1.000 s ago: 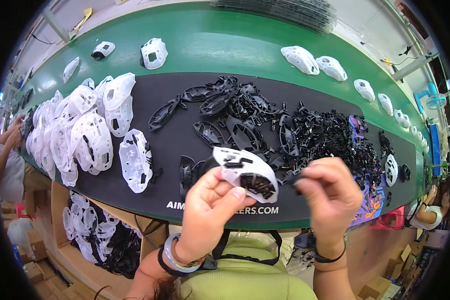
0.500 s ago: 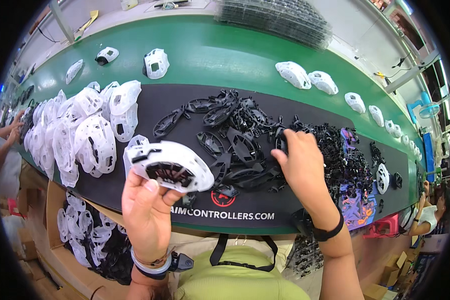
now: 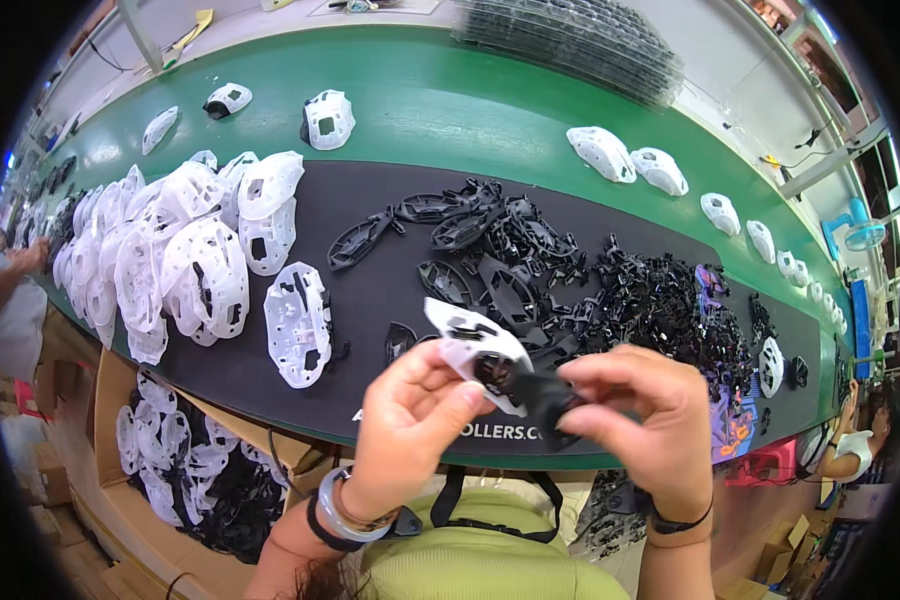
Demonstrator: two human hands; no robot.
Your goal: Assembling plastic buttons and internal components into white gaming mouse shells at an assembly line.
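My left hand (image 3: 407, 420) pinches a white plastic shell (image 3: 462, 328), tilted, with a dark insert in its hollow. In my right hand (image 3: 646, 412) is a black plastic part (image 3: 544, 398), held between thumb and fingers right at the shell's right end. The two pieces overlap in view, and I cannot tell whether they are joined. Behind them lies a heap of black curved plastic frames (image 3: 515, 290) on the black mat. Another white shell (image 3: 300, 325), hollow side up, rests on the mat to the left of my hands.
White shells (image 3: 205, 280) are piled at the left; single ones (image 3: 600, 155) line the green table (image 3: 430, 100). Small black parts (image 3: 650, 300) cover the mat's right side. Stacked clear trays (image 3: 570, 50) stand at the back. A cardboard box (image 3: 120, 470) of shells sits below left. Other people work at both sides.
My right hand has left the heap with a black part and come to the shell. My left hand has moved right and turned the shell.
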